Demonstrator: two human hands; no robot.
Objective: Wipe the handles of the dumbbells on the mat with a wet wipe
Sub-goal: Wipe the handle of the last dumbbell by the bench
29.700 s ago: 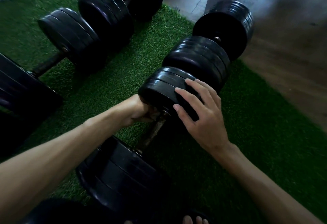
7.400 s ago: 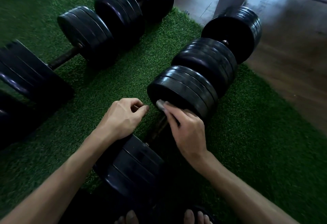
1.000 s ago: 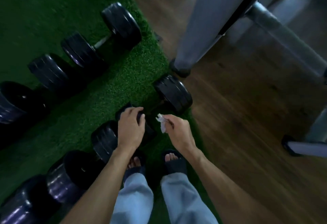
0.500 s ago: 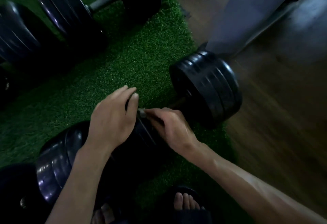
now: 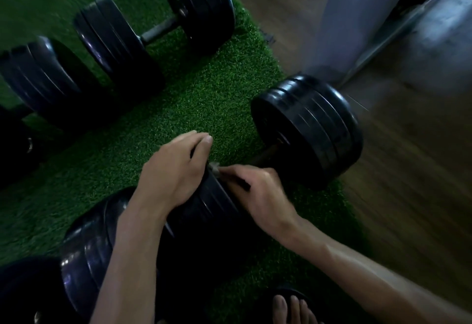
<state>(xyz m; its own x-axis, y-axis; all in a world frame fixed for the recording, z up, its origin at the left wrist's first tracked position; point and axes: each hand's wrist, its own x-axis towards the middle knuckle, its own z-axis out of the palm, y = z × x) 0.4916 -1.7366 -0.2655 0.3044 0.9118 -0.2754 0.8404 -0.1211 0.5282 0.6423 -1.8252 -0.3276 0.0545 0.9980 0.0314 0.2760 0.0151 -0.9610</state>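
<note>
A black dumbbell lies on the green mat point(image 5: 204, 103), its far plate stack point(image 5: 309, 129) at the mat's right edge and its near plate stack point(image 5: 212, 203) under my hands. My left hand point(image 5: 171, 175) rests on top of the near stack with fingers nearly straight. My right hand point(image 5: 258, 193) pinches a small crumpled wet wipe point(image 5: 214, 167) beside the stack, close to the dark handle point(image 5: 265, 155), which is mostly hidden. A second dumbbell point(image 5: 158, 29) with a bare handle lies at the upper left.
More black plate stacks sit at the left point(image 5: 43, 80) and lower left point(image 5: 86, 254). A wooden floor point(image 5: 408, 170) borders the mat on the right, with a grey machine post point(image 5: 350, 17) standing on it. My sandalled foot point(image 5: 291, 308) is at the bottom edge.
The view has dropped closer to the right-edge dumbbell. My left hand stays on the near plate stack and my right hand, with the wipe, has stayed low beside the handle.
</note>
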